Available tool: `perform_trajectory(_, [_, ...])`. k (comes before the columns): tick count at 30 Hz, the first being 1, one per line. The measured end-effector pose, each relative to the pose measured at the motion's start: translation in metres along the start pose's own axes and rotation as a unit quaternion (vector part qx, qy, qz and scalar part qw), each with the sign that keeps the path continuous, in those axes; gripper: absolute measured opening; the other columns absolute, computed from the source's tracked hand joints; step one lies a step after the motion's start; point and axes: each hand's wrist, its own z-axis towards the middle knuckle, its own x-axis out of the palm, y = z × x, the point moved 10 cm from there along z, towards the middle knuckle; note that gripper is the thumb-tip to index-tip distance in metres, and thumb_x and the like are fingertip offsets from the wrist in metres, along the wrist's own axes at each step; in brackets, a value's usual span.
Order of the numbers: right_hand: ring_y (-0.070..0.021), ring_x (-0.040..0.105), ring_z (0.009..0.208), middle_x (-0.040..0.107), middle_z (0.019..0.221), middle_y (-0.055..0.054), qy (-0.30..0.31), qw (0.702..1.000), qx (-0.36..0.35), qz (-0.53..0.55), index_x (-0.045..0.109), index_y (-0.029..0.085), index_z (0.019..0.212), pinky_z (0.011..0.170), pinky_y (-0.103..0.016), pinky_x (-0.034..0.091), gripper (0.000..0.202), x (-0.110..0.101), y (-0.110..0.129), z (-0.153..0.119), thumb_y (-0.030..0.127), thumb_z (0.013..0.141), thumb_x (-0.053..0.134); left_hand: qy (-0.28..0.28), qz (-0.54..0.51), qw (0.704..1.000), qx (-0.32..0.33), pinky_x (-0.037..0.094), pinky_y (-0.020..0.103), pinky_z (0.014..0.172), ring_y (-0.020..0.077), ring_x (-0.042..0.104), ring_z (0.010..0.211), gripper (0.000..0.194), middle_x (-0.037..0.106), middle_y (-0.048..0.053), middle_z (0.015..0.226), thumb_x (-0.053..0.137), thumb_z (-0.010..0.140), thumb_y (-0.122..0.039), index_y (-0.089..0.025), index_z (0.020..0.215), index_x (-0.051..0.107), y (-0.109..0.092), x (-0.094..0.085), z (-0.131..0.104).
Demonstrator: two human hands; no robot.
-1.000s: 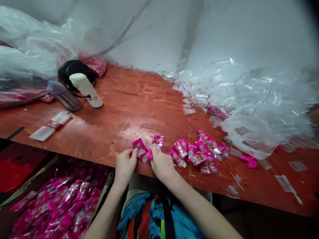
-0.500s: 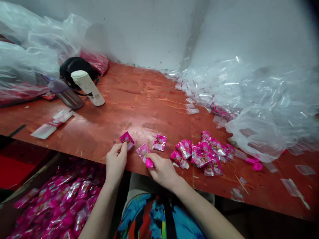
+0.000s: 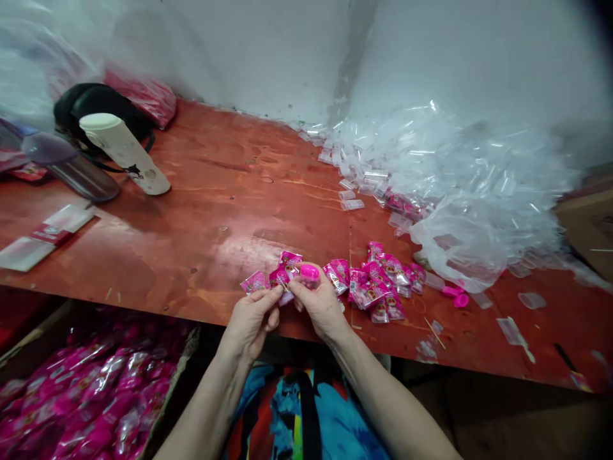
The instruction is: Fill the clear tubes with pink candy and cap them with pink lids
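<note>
My left hand [image 3: 253, 316] pinches the lower edge of a small pink packet [image 3: 279, 277] at the front of the table. Touching the same packet are the fingertips of my right hand [image 3: 323, 306], which also grips a small tube with a bright pink cap [image 3: 310, 273]. Just behind is another pink packet [image 3: 291, 257], partly overlapped by the first. To the left, a paler pink packet [image 3: 255, 282] lies flat on the table. A heap of filled pink packets [image 3: 376, 284] sits right of my right hand. My fingers hide the tube's lower part.
Clear plastic tubes in bags [image 3: 460, 172] fill the back right of the red table [image 3: 211, 191]. A white bottle [image 3: 127, 153], a dark bottle [image 3: 71, 166] and a black bag [image 3: 86, 108] stand back left. Below, a box [image 3: 179, 370] holds many pink packets.
My left hand has moved right, bringing its packet to my right hand. My right hand has left the pale packet and raised the pink-capped tube upright. The view has shifted right.
</note>
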Motion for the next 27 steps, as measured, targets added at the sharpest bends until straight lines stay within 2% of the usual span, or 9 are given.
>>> perform_trajectory(4, [-0.0075, 0.045, 0.05, 0.055, 0.069, 0.006, -0.003, 0.997, -0.036, -0.067, 0.054, 0.019, 0.108, 0.046, -0.019, 0.037, 0.035, -0.008, 0.008, -0.002, 0.027, 0.077, 0.068, 0.032, 0.005, 0.999, -0.028, 0.017, 0.021, 0.039, 0.0045, 0.029, 0.032, 0.035, 0.041, -0.006, 0.035, 0.078, 0.071, -0.044, -0.016, 0.066, 0.057, 0.004, 0.009, -0.006])
perform_trajectory(7, [-0.0087, 0.049, 0.055, 0.054, 0.069, 0.005, 0.017, 0.995, -0.044, -0.084, 0.055, 0.02, 0.104, 0.051, -0.02, 0.041, 0.031, -0.009, 0.013, -0.001, 0.027, 0.077, 0.068, 0.034, 0.007, 0.999, -0.026, 0.016, 0.021, 0.038, 0.0049, 0.028, 0.032, 0.033, 0.041, -0.006, 0.035, 0.076, 0.073, -0.042, -0.016, 0.067, 0.057, 0.002, 0.011, -0.008])
perform_trajectory(11, [-0.006, 0.038, 0.039, 0.052, 0.063, 0.009, 0.039, 0.999, 0.021, -0.029, 0.046, 0.022, 0.11, 0.036, -0.018, 0.032, 0.041, -0.013, 0.004, -0.002, 0.033, 0.078, 0.069, 0.005, -0.01, 1.0, -0.015, 0.019, 0.021, 0.038, 0.0047, 0.03, 0.033, 0.034, 0.042, -0.006, 0.035, 0.078, 0.071, -0.039, -0.016, 0.061, 0.054, 0.0, 0.008, -0.007])
perform_trajectory(13, [-0.0047, 0.035, 0.034, 0.054, 0.066, 0.009, 0.036, 0.997, 0.058, 0.025, 0.042, 0.024, 0.106, 0.032, -0.017, 0.029, 0.038, -0.017, -0.002, -0.009, 0.035, 0.081, 0.067, -0.012, -0.033, 0.999, -0.014, 0.018, 0.02, 0.038, 0.004, 0.028, 0.033, 0.035, 0.042, -0.006, 0.036, 0.079, 0.068, -0.038, -0.016, 0.061, 0.053, 0.0, 0.007, -0.007])
perform_trajectory(17, [-0.0036, 0.043, 0.035, 0.06, 0.078, 0.006, 0.037, 0.997, 0.061, 0.041, 0.04, 0.023, 0.094, 0.034, -0.017, 0.035, 0.025, -0.021, -0.004, -0.031, 0.037, 0.087, 0.059, -0.042, -0.068, 0.997, -0.018, 0.018, 0.019, 0.036, 0.0041, 0.028, 0.032, 0.039, 0.039, -0.007, 0.035, 0.08, 0.067, -0.041, -0.017, 0.059, 0.05, 0.004, 0.004, -0.006])
perform_trajectory(22, [-0.0066, 0.054, 0.043, 0.061, 0.079, 0.004, 0.024, 0.999, 0.033, -0.024, 0.043, 0.023, 0.105, 0.034, -0.015, 0.038, 0.033, -0.016, -0.013, -0.047, 0.044, 0.087, 0.061, -0.032, -0.073, 0.996, -0.04, 0.021, 0.02, 0.037, 0.0048, 0.031, 0.032, 0.042, 0.042, -0.005, 0.034, 0.077, 0.069, -0.046, -0.017, 0.056, 0.049, 0.015, 0.013, -0.007])
perform_trajectory(27, [-0.0033, 0.041, 0.037, 0.062, 0.076, 0.004, 0.001, 0.999, 0.025, -0.028, 0.041, 0.023, 0.12, 0.034, -0.014, 0.032, 0.043, -0.014, -0.017, -0.053, 0.046, 0.089, 0.059, -0.015, -0.078, 0.996, -0.048, 0.022, 0.02, 0.038, 0.0051, 0.031, 0.033, 0.043, 0.042, -0.005, 0.035, 0.075, 0.072, -0.046, -0.017, 0.054, 0.049, 0.021, 0.017, -0.01])
